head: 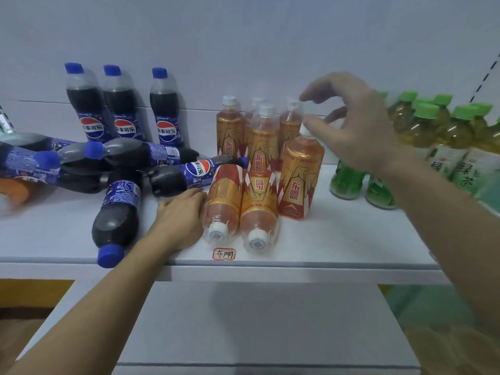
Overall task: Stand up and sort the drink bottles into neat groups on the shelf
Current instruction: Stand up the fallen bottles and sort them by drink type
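Three cola bottles with blue caps stand at the back left of the white shelf; several more cola bottles lie tumbled in front of them. Gold-and-red energy drink bottles stand in the middle, one set forward. Two energy drink bottles lie on their sides, caps toward me. My left hand rests on the shelf against the left lying bottle, fingers on its side. My right hand hovers with spread fingers just above the forward standing bottle's cap, holding nothing.
Green-capped tea bottles stand grouped at the right, with two green bottles in front. A small handwritten label is stuck at the shelf's front edge. An orange bottle lies blurred at far left. A lower shelf juts out below.
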`<state>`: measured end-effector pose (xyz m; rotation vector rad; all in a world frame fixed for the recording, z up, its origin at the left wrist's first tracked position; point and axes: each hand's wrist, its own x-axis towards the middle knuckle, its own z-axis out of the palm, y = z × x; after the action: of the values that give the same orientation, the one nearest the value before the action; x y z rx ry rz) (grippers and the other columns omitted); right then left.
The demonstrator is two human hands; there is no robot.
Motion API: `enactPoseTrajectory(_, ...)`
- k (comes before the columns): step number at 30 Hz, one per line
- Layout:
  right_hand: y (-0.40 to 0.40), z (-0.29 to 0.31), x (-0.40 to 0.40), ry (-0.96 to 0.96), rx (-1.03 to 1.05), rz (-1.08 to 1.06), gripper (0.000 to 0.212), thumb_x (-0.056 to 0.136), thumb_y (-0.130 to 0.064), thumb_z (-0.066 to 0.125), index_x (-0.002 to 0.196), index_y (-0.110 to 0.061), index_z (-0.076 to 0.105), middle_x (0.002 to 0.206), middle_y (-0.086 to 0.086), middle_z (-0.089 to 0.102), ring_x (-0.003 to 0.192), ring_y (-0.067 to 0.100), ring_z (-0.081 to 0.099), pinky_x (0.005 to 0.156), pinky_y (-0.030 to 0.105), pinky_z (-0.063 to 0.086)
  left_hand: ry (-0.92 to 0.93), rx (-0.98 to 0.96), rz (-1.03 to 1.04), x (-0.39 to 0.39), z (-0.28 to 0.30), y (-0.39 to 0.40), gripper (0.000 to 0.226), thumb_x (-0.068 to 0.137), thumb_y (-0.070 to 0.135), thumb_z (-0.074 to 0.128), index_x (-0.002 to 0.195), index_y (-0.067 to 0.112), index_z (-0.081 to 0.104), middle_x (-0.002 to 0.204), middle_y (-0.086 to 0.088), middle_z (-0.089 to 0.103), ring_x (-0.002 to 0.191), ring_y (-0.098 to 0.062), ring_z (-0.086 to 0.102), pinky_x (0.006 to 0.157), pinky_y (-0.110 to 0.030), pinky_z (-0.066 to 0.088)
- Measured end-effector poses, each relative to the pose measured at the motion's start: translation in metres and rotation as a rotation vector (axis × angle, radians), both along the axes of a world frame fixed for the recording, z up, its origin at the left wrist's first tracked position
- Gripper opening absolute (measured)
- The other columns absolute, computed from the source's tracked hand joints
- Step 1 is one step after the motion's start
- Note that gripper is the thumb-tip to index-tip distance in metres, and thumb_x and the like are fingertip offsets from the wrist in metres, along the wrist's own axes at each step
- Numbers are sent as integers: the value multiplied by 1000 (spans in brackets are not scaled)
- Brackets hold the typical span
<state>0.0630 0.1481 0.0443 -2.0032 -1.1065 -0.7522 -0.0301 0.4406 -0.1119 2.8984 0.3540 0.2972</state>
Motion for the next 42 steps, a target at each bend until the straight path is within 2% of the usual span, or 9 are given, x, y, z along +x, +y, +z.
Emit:
enactPoseTrajectory(6, 17, -71, -58, -119, -7, -7, 23, 83, -1, 67, 105, -9, 67, 107, 1, 60, 103, 16, 55, 87, 22, 44, -44, -2, -3, -6, 5, -7, 30, 101, 29, 48, 126, 21, 61, 146, 1, 54, 129, -28, 54, 101, -43, 37)
enactPoseTrajectory(10, 33, -120, -76, 156, -180, 15, 58, 75, 5, 48, 127, -17, 61, 131, 2, 54, 125, 18, 50, 107, 36, 44, -118, -21, -30, -11, 4, -7, 20, 100, 24, 49, 107, 17, 66, 127, -6, 64, 113, -33, 61, 88, -40, 44)
enactPoseTrajectory(13, 37, -143, -79, 193, -252, -44, 77, 69, 11, 46, 138, -21, 57, 145, 2, 47, 136, 22, 40, 118, 40, 34, -156, -60, -68, -13, 3, -6, 19, 98, 20, 51, 102, 14, 69, 117, -10, 68, 106, -36, 63, 85, -42, 51)
enactPoseTrajectory(21, 35, -135, -78, 66, -522, -98, 89, 70, 6, 68, 146, -36, 45, 164, -2, 29, 152, 28, 22, 114, 56, 35, -35, 3, -147, -19, 5, 0, 23, 102, 27, 39, 106, 16, 58, 120, -14, 62, 106, -38, 61, 87, -45, 50)
enactPoseTrajectory(28, 47, -101, -81, -293, -860, -69, 69, 78, -17, 79, 136, -37, 48, 147, -5, 47, 136, 21, 43, 90, 39, 50, -28, 27, -175, -23, 8, 0, 29, 105, 35, 42, 122, 16, 55, 130, -10, 60, 113, -35, 61, 90, -43, 46)
enactPoseTrajectory(31, 47, -82, -76, -212, -862, -34, 67, 80, -24, 79, 138, -32, 45, 145, -4, 50, 132, 20, 48, 96, 40, 50, -37, 25, -174, -25, 8, 0, 27, 104, 33, 44, 120, 16, 56, 129, -10, 60, 112, -35, 61, 89, -43, 46)
enactPoseTrajectory(34, 52, -44, -70, 11, -625, -12, 63, 86, -26, 77, 141, -22, 46, 139, -3, 55, 125, 14, 52, 104, 30, 43, -50, 17, -167, -24, 9, -1, 22, 101, 30, 48, 116, 17, 57, 125, -8, 61, 109, -34, 62, 88, -42, 46)
enactPoseTrajectory(36, 62, -25, -66, 33, -658, -25, 60, 87, -30, 77, 139, -20, 47, 136, -3, 55, 123, 11, 50, 101, 19, 35, -52, 9, -166, -24, 9, -1, 20, 100, 28, 49, 115, 18, 57, 125, -7, 61, 109, -32, 61, 87, -40, 44)
enactPoseTrajectory(42, 70, -41, -59, 60, -671, -18, 61, 86, -33, 79, 137, -22, 48, 134, -2, 53, 121, 12, 50, 99, 16, 32, -58, -15, -161, -23, 9, 0, 19, 98, 27, 48, 112, 19, 58, 127, -6, 61, 109, -31, 60, 86, -38, 42)
